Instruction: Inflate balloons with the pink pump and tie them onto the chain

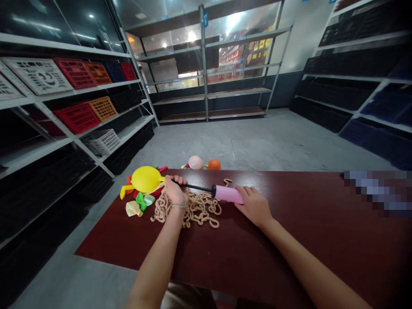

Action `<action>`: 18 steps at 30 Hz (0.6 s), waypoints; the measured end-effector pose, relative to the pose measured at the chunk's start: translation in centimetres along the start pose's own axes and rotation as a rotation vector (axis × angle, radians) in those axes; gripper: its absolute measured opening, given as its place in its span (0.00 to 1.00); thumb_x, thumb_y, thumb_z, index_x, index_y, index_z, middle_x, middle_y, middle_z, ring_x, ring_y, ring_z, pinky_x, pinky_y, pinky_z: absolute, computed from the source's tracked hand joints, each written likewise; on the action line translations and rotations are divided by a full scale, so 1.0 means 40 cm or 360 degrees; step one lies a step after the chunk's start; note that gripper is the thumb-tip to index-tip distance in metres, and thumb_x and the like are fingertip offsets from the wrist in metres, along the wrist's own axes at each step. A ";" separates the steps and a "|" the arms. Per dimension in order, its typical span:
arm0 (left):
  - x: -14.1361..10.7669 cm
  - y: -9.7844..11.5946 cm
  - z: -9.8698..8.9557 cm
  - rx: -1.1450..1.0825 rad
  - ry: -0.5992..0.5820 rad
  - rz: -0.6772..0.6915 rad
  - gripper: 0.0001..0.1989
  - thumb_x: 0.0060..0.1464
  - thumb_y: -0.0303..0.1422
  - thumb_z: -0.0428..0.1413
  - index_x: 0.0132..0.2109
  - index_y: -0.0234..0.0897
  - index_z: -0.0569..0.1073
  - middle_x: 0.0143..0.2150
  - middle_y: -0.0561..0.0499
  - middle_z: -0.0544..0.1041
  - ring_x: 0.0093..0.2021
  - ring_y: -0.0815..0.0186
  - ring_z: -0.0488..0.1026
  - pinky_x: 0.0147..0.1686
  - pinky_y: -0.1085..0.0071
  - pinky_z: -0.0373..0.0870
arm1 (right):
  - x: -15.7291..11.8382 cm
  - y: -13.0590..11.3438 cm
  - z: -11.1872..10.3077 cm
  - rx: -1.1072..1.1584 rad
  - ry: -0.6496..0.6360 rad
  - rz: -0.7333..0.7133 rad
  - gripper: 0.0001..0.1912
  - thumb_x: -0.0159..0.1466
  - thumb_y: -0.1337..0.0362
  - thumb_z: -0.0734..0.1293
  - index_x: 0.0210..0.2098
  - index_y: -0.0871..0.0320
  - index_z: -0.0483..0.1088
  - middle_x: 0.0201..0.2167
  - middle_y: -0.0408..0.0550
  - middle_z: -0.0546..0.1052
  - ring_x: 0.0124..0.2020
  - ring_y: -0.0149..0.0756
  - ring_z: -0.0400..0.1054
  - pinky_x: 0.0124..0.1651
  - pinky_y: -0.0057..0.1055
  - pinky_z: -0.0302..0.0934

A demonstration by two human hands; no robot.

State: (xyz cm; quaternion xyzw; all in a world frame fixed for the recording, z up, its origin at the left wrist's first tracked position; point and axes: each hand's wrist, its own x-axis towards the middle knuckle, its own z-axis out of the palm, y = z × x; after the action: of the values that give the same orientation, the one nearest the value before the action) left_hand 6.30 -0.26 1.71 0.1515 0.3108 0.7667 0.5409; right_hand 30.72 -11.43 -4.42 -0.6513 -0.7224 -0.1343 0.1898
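Observation:
A pink hand balloon pump (pixel 228 194) with a black rod stretches between my two hands above the table. My right hand (pixel 254 206) is wrapped round its pink barrel. Closed round the black end of the pump is my left hand (pixel 176 193), right at the neck of a partly inflated yellow balloon (pixel 145 179); its fingers partly hide where balloon and pump meet. Below the left hand lies a heap of beige chain links (pixel 201 210). Limp balloons, among them a green one (pixel 140 201) and a pale yellow one (pixel 133 209), lie beside the chain.
The dark red table (pixel 244 253) spans the foreground. Past its far edge are a pale pink balloon (pixel 195 162) and an orange balloon (pixel 214 164). A shelf with coloured crates (pixel 79 118) stands left, a metal rack (pixel 206 92) ahead, and dark crates (pixel 337 90) right.

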 end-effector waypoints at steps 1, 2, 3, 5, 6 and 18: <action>-0.023 -0.012 0.005 0.0011 -0.0041 -0.0018 0.10 0.55 0.31 0.52 0.30 0.40 0.55 0.22 0.61 0.54 0.18 0.76 0.55 0.20 0.76 0.54 | -0.004 -0.015 0.003 0.0033 0.0005 -0.0019 0.21 0.61 0.61 0.66 0.53 0.56 0.68 0.43 0.51 0.75 0.43 0.45 0.65 0.40 0.34 0.55; -0.048 -0.027 0.011 0.0026 -0.0085 -0.0049 0.10 0.55 0.31 0.52 0.30 0.40 0.56 0.22 0.61 0.55 0.18 0.76 0.55 0.20 0.75 0.54 | -0.009 -0.029 0.005 0.0063 0.0011 -0.0045 0.22 0.61 0.61 0.66 0.54 0.56 0.67 0.42 0.50 0.75 0.43 0.44 0.66 0.40 0.34 0.55; -0.072 -0.044 0.018 0.0047 -0.0128 -0.0085 0.10 0.55 0.31 0.52 0.30 0.40 0.56 0.22 0.60 0.55 0.18 0.75 0.56 0.20 0.75 0.55 | -0.012 -0.039 0.006 0.0087 0.0019 -0.0068 0.23 0.61 0.61 0.66 0.55 0.55 0.67 0.42 0.50 0.75 0.43 0.44 0.66 0.40 0.34 0.55; -0.113 -0.075 0.030 0.0091 -0.0211 -0.0141 0.11 0.56 0.33 0.52 0.30 0.40 0.57 0.21 0.60 0.57 0.18 0.74 0.57 0.20 0.74 0.57 | -0.017 -0.049 0.008 0.0117 0.0036 -0.0098 0.24 0.61 0.61 0.66 0.56 0.55 0.66 0.42 0.49 0.76 0.43 0.43 0.67 0.40 0.34 0.55; -0.126 -0.087 0.035 0.0111 -0.0249 -0.0159 0.11 0.56 0.34 0.53 0.30 0.40 0.57 0.21 0.59 0.57 0.18 0.73 0.58 0.20 0.73 0.59 | -0.018 -0.050 0.008 0.0124 0.0045 -0.0100 0.23 0.61 0.62 0.66 0.56 0.55 0.66 0.42 0.49 0.76 0.43 0.43 0.67 0.40 0.34 0.56; 0.078 0.077 0.048 0.0129 -0.0133 -0.0008 0.10 0.53 0.32 0.53 0.30 0.40 0.57 0.21 0.61 0.54 0.16 0.76 0.53 0.17 0.77 0.50 | -0.008 -0.061 0.012 0.0237 -0.0009 -0.0029 0.23 0.60 0.64 0.64 0.56 0.55 0.66 0.42 0.49 0.77 0.42 0.41 0.69 0.41 0.32 0.57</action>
State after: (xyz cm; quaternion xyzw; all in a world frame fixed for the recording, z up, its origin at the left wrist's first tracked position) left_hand 3.98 2.56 4.84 0.2044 0.3191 0.7451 0.5488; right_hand 28.26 -11.77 -4.87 -0.6292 -0.7368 -0.0800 0.2343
